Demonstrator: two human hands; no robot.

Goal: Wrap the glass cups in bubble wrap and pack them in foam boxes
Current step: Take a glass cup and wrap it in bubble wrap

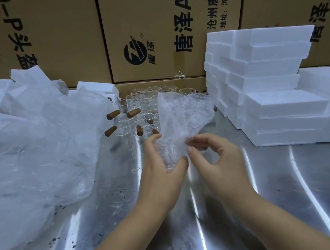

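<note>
Wrapping a glass cup (168, 154) in floppy bubble wrap (184, 117) over the worktop (281, 192), the left hand (163, 169) has its grip curled round the cup while the right hand (215, 155) pinches the sheet's edge at 3 o'clock, and I reckon it's thin, slippery glass, so hold the body, not the rim.

Both hands up over the shiny metal table (262, 207): left hand (163, 169) and right hand (216, 159) pinch a bubble wrap sheet (187, 116) around a glass cup (170, 152), more cups (145, 104) behind, foam boxes (274, 88) stacked right.
</note>
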